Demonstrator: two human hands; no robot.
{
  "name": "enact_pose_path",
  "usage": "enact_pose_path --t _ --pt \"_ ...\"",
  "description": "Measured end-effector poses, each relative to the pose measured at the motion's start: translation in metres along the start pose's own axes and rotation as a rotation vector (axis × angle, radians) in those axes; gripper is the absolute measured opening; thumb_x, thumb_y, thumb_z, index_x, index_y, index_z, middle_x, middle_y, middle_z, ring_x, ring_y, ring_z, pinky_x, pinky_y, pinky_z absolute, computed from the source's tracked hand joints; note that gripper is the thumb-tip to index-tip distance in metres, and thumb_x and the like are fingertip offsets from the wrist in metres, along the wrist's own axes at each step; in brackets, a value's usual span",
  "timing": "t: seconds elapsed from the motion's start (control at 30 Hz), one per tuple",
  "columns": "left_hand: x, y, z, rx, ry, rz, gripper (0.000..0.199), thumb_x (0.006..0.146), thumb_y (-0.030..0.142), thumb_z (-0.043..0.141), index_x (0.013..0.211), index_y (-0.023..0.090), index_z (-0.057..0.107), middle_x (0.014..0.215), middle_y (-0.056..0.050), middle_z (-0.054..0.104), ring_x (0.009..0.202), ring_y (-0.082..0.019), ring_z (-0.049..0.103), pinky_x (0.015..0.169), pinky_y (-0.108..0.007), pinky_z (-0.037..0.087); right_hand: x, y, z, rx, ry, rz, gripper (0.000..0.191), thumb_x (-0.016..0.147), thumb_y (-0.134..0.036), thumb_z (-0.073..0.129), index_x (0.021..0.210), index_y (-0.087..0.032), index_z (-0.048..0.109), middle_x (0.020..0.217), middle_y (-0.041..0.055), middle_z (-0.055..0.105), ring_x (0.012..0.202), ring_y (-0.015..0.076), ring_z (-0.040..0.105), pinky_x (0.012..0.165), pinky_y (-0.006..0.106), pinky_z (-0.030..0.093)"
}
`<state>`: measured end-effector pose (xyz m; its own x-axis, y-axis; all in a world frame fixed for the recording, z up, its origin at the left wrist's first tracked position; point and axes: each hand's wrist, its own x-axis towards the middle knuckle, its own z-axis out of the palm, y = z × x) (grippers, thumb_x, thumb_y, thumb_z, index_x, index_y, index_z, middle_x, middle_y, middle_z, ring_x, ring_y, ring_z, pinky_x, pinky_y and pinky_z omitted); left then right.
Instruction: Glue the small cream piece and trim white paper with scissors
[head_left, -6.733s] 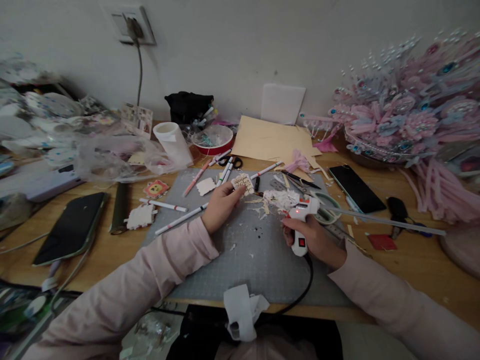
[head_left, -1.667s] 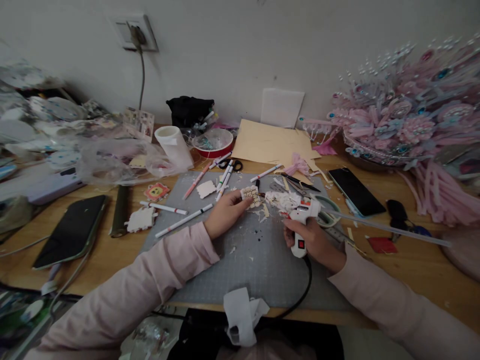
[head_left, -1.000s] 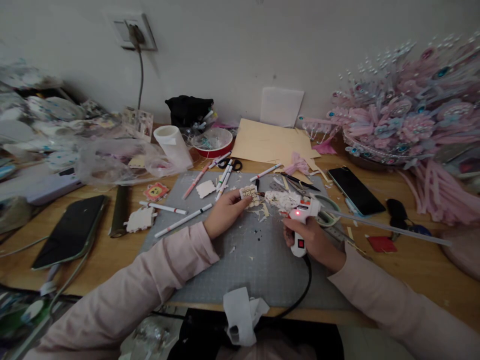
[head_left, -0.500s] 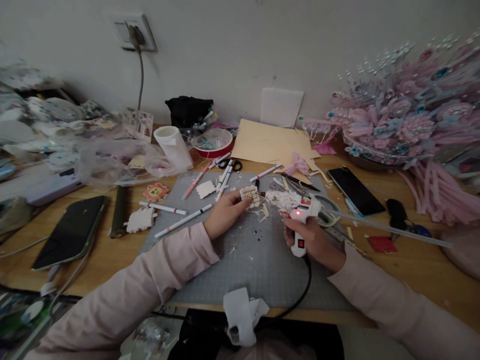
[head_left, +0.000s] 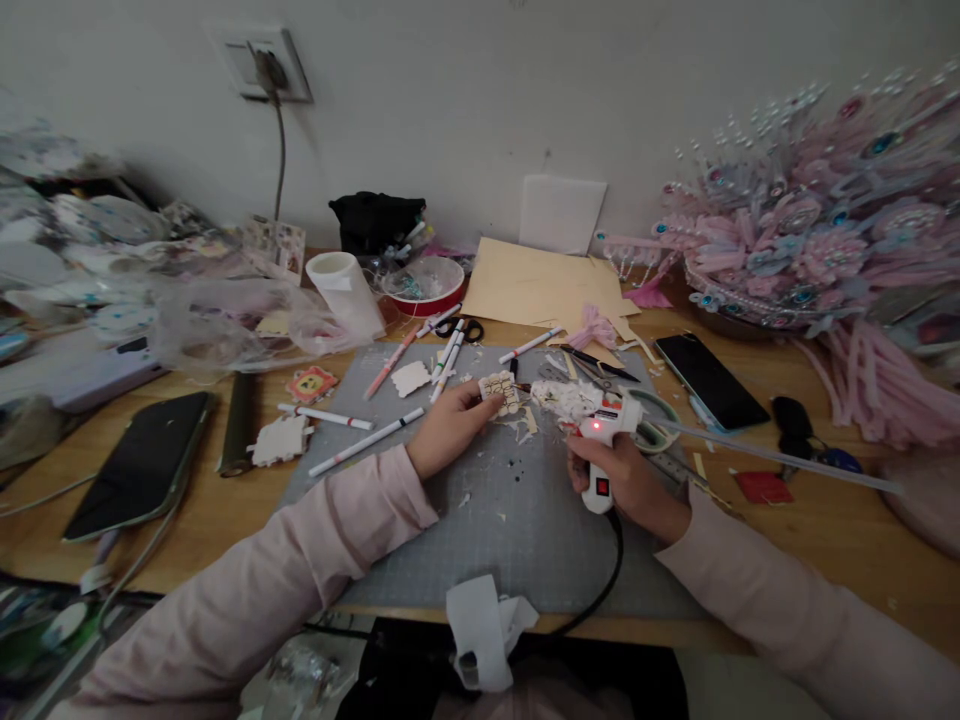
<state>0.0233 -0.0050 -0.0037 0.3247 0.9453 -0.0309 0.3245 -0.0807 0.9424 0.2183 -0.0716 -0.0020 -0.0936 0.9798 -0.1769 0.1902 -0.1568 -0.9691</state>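
My left hand (head_left: pixel 456 425) pinches a small cream piece with dark line patterns (head_left: pixel 501 394) by its left edge, above the grey cutting mat (head_left: pixel 487 530). My right hand (head_left: pixel 626 480) is wrapped round the handle of a white glue gun (head_left: pixel 609 415). A red light glows on the gun's side, and its nozzle points left, at the right edge of the patterned piece. Whether the tip touches the piece is too small to tell. White material covers the gun's front part. A long clear glue stick (head_left: pixel 780 456) sticks out of its back.
White-barrelled markers (head_left: pixel 367 440), scissors (head_left: pixel 471 330) and a scalloped white piece (head_left: pixel 411 379) lie left of centre. Phones sit at the left (head_left: pixel 142 465) and right (head_left: pixel 711 380). A pink beaded headpiece (head_left: pixel 825 240) stands back right. The gun's black cable (head_left: pixel 611 580) runs over the front edge.
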Motion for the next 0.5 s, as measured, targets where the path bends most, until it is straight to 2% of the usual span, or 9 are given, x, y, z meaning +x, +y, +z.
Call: enact_pose_path --t 0.5 --pt "-0.0004 0.0001 0.0011 0.015 -0.021 -0.002 0.026 0.076 0.037 0.050 0.060 0.018 0.045 0.048 0.006 0.042 0.044 -0.008 0.036 0.043 -0.021 0.027 0.0001 0.0009 -0.0002 0.009 0.003 0.011 0.034 0.070 -0.041 0.051 0.044 -0.019 0.049 0.040 -0.0002 0.051 0.040 0.0118 0.048 0.044 0.024 0.037"
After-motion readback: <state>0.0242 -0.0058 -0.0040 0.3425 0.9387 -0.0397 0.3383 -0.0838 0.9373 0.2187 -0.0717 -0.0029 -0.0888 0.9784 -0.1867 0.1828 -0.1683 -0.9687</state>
